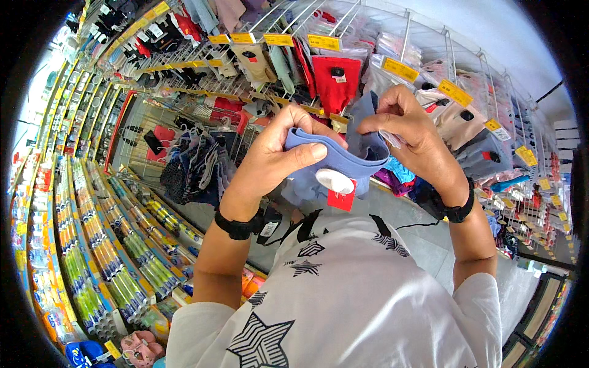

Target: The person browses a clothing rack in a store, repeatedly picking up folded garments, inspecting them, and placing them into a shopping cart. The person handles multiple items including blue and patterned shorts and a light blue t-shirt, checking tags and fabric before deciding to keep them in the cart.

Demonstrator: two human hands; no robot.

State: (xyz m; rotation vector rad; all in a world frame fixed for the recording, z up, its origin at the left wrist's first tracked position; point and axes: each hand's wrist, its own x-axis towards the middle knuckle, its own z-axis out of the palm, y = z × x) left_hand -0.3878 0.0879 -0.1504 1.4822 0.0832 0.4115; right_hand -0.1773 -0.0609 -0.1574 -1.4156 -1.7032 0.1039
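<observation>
Between my two hands hangs a blue fabric garment (338, 154), its waistband stretched into an open loop. My left hand (294, 138) pinches the near left edge of the band, thumb on the outside. With bent fingers, my right hand (405, 124) grips the far right part of the band. A round white security tag (335, 180) is fixed to the front of the garment, and a red label (341, 197) dangles beneath it. Lower folds of the cloth drop out of sight behind the tag. Each of my wrists wears a black band.
Ahead, wire racks carry packed garments, including a red one (336, 83), under yellow price tags (324, 42). Dark hanging clothes (198, 165) are at left. Shelves of packaged toothbrushes (110, 257) curve along the left side. Folded bright cloth (400, 177) lies below my right hand.
</observation>
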